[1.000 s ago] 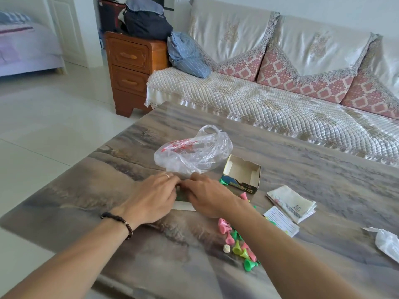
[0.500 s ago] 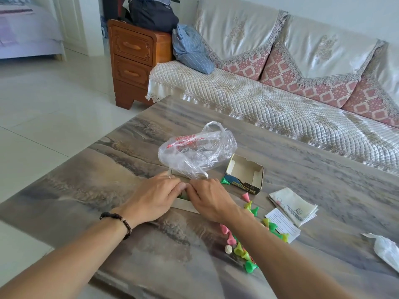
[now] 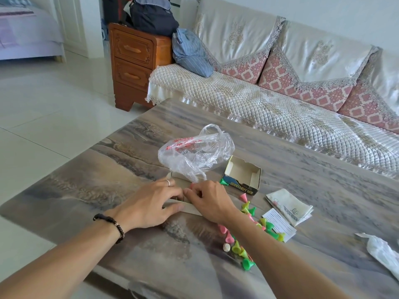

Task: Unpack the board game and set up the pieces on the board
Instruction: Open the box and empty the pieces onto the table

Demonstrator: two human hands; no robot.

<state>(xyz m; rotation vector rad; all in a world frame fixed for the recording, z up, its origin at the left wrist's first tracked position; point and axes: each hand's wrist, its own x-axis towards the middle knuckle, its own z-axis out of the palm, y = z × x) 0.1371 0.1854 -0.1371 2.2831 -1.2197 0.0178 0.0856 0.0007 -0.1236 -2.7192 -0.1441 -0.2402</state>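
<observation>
Both hands are working at a flat, pale folded board [image 3: 190, 209] lying on the marble-patterned table [image 3: 90, 173], just in front of a clear plastic bag [image 3: 194, 154]. The left hand [image 3: 149, 206] is resting on the near-left part of the board, fingers spread and fairly straight, pressing it flat. The right hand [image 3: 207, 201] is bending its fingertips onto the board's middle, beside the left fingers; whether it is pinching an edge or only pressing cannot be told, as the fingertips are covering the contact.

Judged step: the board is being unfolded or opened out, with piece placement not yet begun. The next move is likely calling for one hand to anchor the board while the other lifts a flap clear, without dragging the plastic bag, which is overlapping the far edge.

Condition of the task items: the board is mostly hidden beneath the hands, showing only cream edges and a dark strip between the fingers; no printed grid is visible. The small open card box [image 3: 243, 176] is sitting empty just right of the bag. Cone-shaped game pieces [image 3: 248, 212], pink, yellow and green, are lying scattered along the right forearm, with a small white die [image 3: 226, 247] among them. Folded paper leaflets [image 3: 289, 208] are lying further right.
</observation>
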